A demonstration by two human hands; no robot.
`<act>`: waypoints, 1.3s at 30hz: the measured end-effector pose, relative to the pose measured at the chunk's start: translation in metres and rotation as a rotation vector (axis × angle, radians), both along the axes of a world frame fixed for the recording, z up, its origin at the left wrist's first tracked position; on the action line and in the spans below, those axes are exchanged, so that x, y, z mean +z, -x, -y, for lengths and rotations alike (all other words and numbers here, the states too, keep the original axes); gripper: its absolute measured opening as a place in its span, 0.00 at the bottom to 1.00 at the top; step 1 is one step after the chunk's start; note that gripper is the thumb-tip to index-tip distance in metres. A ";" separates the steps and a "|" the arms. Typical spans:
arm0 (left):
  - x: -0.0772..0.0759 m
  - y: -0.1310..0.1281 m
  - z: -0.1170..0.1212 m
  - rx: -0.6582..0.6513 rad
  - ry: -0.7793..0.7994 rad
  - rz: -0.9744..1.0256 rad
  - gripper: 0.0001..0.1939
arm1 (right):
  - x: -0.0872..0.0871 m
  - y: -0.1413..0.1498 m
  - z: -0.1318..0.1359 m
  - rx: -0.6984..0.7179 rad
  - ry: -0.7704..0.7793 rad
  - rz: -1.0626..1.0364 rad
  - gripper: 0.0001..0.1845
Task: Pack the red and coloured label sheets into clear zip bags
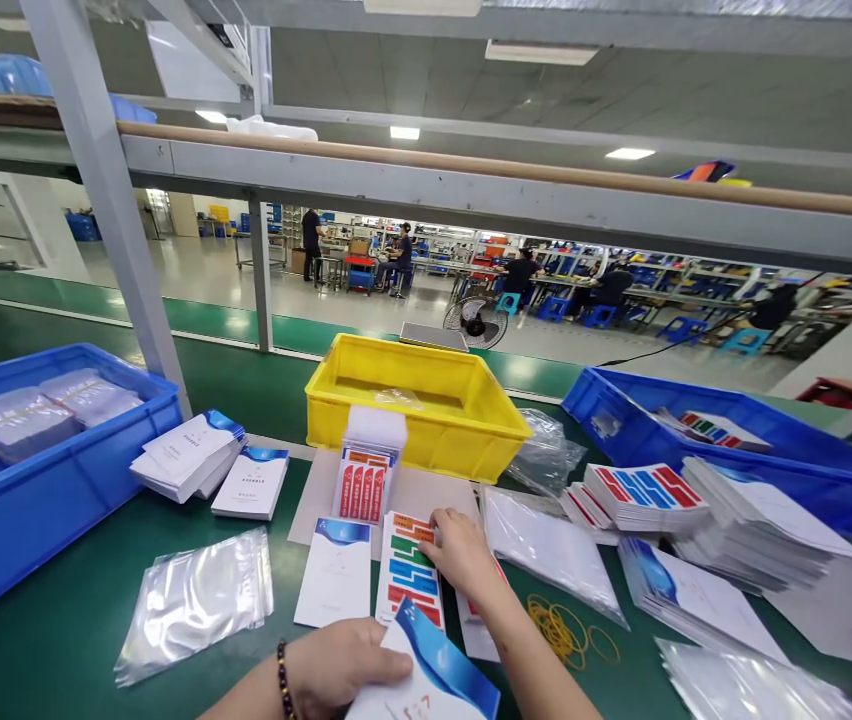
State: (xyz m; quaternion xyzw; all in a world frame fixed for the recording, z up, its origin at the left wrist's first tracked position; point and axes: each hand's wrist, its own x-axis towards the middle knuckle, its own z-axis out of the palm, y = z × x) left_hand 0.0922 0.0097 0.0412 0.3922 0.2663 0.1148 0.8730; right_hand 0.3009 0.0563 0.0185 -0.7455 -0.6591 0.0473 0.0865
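My left hand, a beaded bracelet on its wrist, is closed on a white booklet with a blue wave design, thumb on top. My right hand has its bent fingers on the upper right edge of a sticker sheet printed in orange, green, blue and red. Just left of that sheet lies a single white-and-blue booklet. Behind them, red label cards stand in a clear holder against the yellow bin. Red-printed cards partly hide under my right forearm.
Blue bins stand left and right. Booklet piles, clear bags, a white packet, rubber bands and sticker stacks lie around. A grey frame post rises at left. Several people work far behind.
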 end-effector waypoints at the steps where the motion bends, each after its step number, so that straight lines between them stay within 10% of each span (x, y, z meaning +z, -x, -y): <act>1: -0.003 -0.007 -0.001 -0.025 0.004 -0.006 0.24 | 0.000 -0.001 -0.001 -0.003 0.008 -0.012 0.09; 14: -0.033 -0.009 -0.018 0.108 0.137 0.037 0.19 | -0.004 -0.012 -0.006 0.002 -0.058 -0.378 0.02; 21: -0.035 -0.011 -0.019 0.199 0.174 0.082 0.16 | 0.008 -0.043 0.020 -0.183 -0.275 -0.763 0.29; 29: -0.024 -0.015 -0.018 0.248 0.225 0.089 0.21 | -0.003 0.001 0.055 -0.079 0.003 -0.997 0.26; 39: -0.021 -0.011 -0.021 0.200 0.198 0.001 0.16 | 0.008 -0.030 0.065 -0.159 -0.137 -0.123 0.17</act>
